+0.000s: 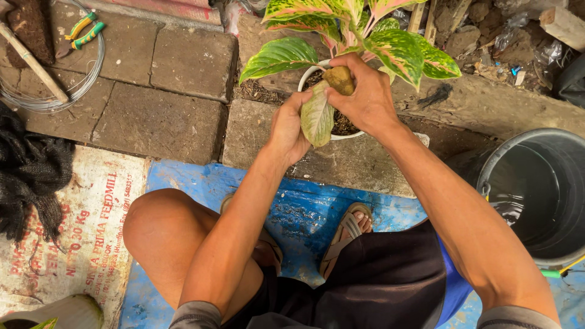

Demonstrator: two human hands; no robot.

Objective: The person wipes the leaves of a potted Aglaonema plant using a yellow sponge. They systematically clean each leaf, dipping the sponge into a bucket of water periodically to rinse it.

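Here, in the head view, I have both hands at the white pot that stands on the concrete slab just ahead of my sandalled feet. My left hand is closed around the yellowed leaf, thumb and fingers pinching its drooping blade low on the side nearest me. My right hand is cupped and gripping the same leaf higher up, where its browned top bends toward the stem, with the healthy pink-and-green leaves fanned just beyond my knuckles. To do this well, I judge that the right hand should steady the stalk close to the base while the left draws the spoiled leaf down and away, so the sound foliage is not torn and the pot does not tip off the slab edge. How the leaf joins the stem is hidden behind my fingers. A grey bucket of water stands to the right, and pliers with a wire coil lie well apart on the pavers at upper left.
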